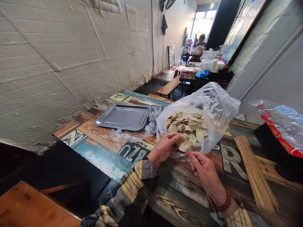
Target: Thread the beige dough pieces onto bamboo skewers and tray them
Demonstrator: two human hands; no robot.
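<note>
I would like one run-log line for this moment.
left hand: holding pale slices; right hand: holding thin skewer; plastic bag: open, more slices inside; metal tray, skewer bundle: on table

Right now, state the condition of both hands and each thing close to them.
Left hand: pinching pale beige flat slices
Right hand: gripping a thin tan wooden stick
Clear plastic bag: mouth open, more slices inside
Silver rectangular metal tray: flat, face up
Thin clear plastic by the tray: crumpled
Bundle of thin tan wooden sticks: lying flat
</note>
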